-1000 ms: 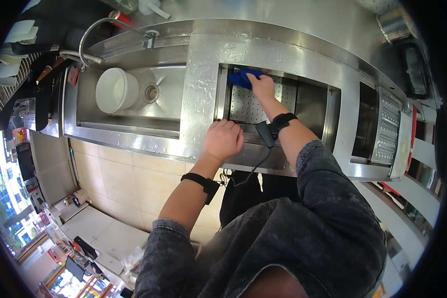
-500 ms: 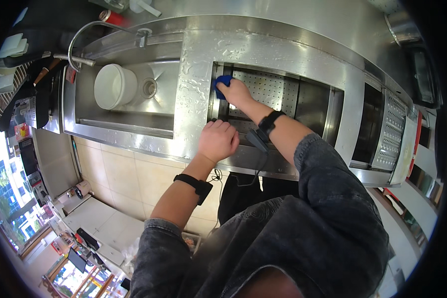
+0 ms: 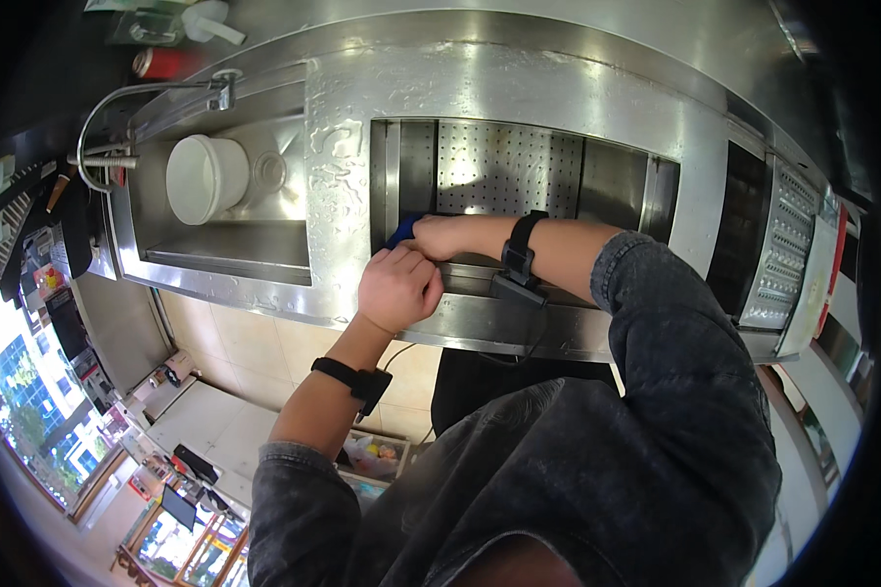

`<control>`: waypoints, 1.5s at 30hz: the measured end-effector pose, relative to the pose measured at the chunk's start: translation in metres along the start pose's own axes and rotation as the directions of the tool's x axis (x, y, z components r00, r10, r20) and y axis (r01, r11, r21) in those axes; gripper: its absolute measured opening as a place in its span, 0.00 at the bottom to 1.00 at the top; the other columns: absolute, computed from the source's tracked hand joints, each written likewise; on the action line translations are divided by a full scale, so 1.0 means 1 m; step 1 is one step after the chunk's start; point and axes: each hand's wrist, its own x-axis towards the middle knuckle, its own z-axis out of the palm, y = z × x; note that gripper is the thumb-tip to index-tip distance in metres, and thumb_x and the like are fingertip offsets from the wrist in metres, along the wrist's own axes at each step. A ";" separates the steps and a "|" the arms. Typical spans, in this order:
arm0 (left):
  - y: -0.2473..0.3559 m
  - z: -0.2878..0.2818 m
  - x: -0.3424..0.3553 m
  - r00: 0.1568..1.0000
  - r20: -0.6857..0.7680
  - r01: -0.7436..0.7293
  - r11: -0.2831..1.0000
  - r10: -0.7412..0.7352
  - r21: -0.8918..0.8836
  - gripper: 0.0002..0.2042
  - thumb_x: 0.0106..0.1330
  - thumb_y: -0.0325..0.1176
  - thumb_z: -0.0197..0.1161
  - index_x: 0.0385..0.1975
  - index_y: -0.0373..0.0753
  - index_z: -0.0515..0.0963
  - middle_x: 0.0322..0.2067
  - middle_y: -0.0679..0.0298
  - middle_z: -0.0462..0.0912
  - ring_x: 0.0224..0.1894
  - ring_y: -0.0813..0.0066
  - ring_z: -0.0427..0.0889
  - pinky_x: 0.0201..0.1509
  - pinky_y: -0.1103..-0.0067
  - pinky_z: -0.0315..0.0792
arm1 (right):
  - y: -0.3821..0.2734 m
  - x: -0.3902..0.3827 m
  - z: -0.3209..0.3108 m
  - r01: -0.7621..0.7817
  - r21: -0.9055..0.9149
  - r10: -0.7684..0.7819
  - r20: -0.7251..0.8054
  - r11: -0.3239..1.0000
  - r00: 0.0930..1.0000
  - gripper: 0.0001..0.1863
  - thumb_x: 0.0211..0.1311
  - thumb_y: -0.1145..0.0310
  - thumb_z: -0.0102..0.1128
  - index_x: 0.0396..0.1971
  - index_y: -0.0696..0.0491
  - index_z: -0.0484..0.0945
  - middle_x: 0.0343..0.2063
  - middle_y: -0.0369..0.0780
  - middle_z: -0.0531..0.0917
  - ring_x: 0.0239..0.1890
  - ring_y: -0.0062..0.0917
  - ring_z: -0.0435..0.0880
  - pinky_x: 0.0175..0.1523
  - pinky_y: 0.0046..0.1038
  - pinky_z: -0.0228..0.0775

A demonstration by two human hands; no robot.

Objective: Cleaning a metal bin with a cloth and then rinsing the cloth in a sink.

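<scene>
My right hand [image 3: 440, 235] is closed on a blue cloth [image 3: 401, 229], low at the left inner corner of the recessed steel well [image 3: 666, 186]. Just beside it, my left hand [image 3: 398, 291] has its fingers curled over the well's near-left rim, its knuckles close to the cloth; its fingertips are hidden. A perforated steel plate [image 3: 507, 161] sits inside the well, partly behind my right arm. A black wrist device hangs with a cable near my right forearm. Water drops lie on the steel counter [image 3: 336, 171] left of the well.
At left, a sink [image 3: 215, 256] holds a white bucket [image 3: 194, 178] under a curved faucet [image 3: 110, 98]. A red can [image 3: 159, 64] stands behind. A slotted steel panel [image 3: 771, 254] is at right. Dark utensils line the far left; a crate [image 3: 377, 455] is below.
My right hand and the blue cloth have moved from the back of the well toward me along its left side, down beside my left hand, which has shifted slightly left. The view has also shifted.
</scene>
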 end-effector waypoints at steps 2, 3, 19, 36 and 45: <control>0.001 0.000 0.002 1.000 0.026 0.015 1.000 -0.015 0.009 0.06 0.46 0.29 0.61 0.13 0.41 0.70 0.18 0.64 0.73 0.24 0.66 0.73 0.27 0.73 0.65 | 0.010 0.005 0.001 -0.198 0.064 0.196 0.034 0.978 0.980 0.23 0.63 0.52 0.45 0.36 0.57 0.81 0.41 0.52 0.80 0.44 0.44 0.79 0.50 0.39 0.69; 0.001 0.000 0.001 0.999 0.036 0.016 1.000 -0.016 0.008 0.06 0.46 0.29 0.61 0.13 0.41 0.70 0.18 0.64 0.73 0.24 0.66 0.73 0.27 0.73 0.65 | 0.025 0.006 0.008 -0.181 0.102 0.180 0.019 0.978 0.984 0.23 0.62 0.53 0.45 0.37 0.58 0.80 0.42 0.53 0.80 0.45 0.44 0.78 0.50 0.38 0.69; 0.001 -0.005 0.003 0.992 0.055 0.110 0.993 -0.111 0.031 0.06 0.46 0.29 0.60 0.13 0.42 0.69 0.17 0.65 0.70 0.23 0.67 0.71 0.27 0.75 0.66 | 0.136 0.101 -0.020 -0.036 -0.213 -0.012 -0.219 0.976 0.976 0.10 0.48 0.68 0.54 0.25 0.58 0.80 0.26 0.48 0.81 0.30 0.38 0.79 0.37 0.37 0.69; 0.000 -0.013 -0.015 0.988 -0.145 0.050 0.997 -0.058 -0.058 0.07 0.51 0.32 0.59 0.16 0.38 0.73 0.20 0.60 0.75 0.27 0.61 0.76 0.32 0.69 0.71 | -0.083 -0.168 -0.041 0.396 0.877 0.147 -0.369 -0.274 0.918 0.18 0.53 0.67 0.47 0.44 0.57 0.73 0.43 0.43 0.78 0.45 0.33 0.76 0.53 0.36 0.66; -0.053 -0.123 -0.076 0.983 -0.185 -0.064 0.927 -0.006 -0.369 0.06 0.56 0.30 0.58 0.31 0.36 0.77 0.34 0.55 0.78 0.41 0.55 0.75 0.45 0.67 0.70 | -0.211 -0.131 0.044 0.821 0.542 0.342 -0.749 -0.178 0.568 0.36 0.55 0.50 0.47 0.62 0.54 0.61 0.60 0.46 0.66 0.62 0.41 0.64 0.64 0.48 0.55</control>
